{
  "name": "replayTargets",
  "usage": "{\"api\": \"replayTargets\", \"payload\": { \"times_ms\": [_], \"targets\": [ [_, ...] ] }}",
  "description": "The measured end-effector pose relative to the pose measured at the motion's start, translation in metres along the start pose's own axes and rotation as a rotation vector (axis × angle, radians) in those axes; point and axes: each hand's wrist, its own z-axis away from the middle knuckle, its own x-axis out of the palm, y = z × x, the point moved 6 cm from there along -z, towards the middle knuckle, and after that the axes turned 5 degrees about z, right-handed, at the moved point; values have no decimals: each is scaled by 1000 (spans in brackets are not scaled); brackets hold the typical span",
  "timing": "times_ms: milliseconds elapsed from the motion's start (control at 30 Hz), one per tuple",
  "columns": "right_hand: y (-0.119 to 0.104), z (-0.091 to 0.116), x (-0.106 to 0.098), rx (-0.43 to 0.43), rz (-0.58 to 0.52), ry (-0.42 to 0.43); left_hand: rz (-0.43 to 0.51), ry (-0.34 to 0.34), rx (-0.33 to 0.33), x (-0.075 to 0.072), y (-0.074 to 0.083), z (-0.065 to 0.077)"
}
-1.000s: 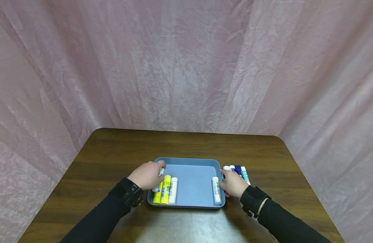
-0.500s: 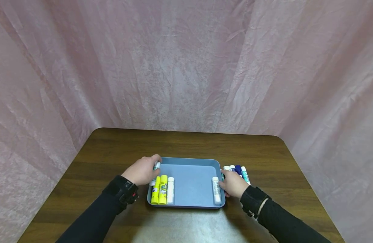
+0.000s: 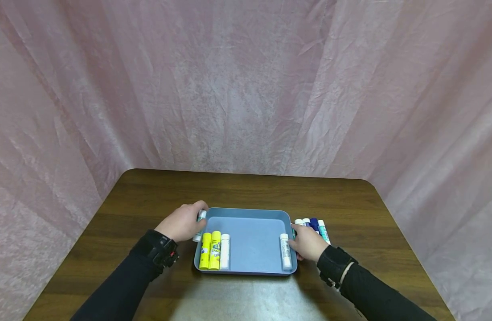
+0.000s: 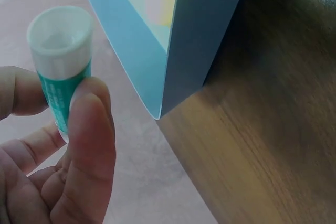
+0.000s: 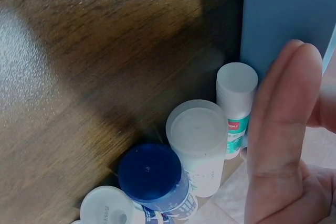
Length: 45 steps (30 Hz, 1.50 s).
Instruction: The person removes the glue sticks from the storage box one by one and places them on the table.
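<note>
My left hand (image 3: 183, 221) pinches a glue stick (image 4: 60, 69) with a white cap and green label, between thumb and fingers. It is just off the left edge of the blue tray (image 3: 254, 243). Inside the tray, two yellow glue sticks (image 3: 215, 250) and a white one (image 3: 224, 252) lie side by side at the left. Another white glue stick (image 3: 285, 253) lies along its right wall. My right hand (image 3: 309, 243) holds the tray's right wall, with fingers against the outside in the right wrist view; part of this hold is hidden.
Right of the tray, several glue sticks lie side by side, partly behind the right hand. Among them are a navy-capped one (image 5: 150, 172), a frosted white one (image 5: 197, 129) and a green-labelled one (image 5: 237, 90). A pink curtain (image 3: 246, 89) hangs behind the wooden table (image 3: 149, 191).
My left hand has moved left and slightly away from me, carrying the glue stick from over the tray to beyond its left edge. The row inside shifted slightly left. My right hand stays put.
</note>
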Motion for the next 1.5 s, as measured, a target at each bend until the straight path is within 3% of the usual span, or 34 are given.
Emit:
{"api": "replayTargets", "payload": {
  "times_ms": [900,1500],
  "targets": [
    [0,0,2,-14,4,16,-14,-37,-59,-2,-22,-10],
    [-1,1,1,-2,0,-5,-77,-69,-100,13,-38,-22]
  ]
}}
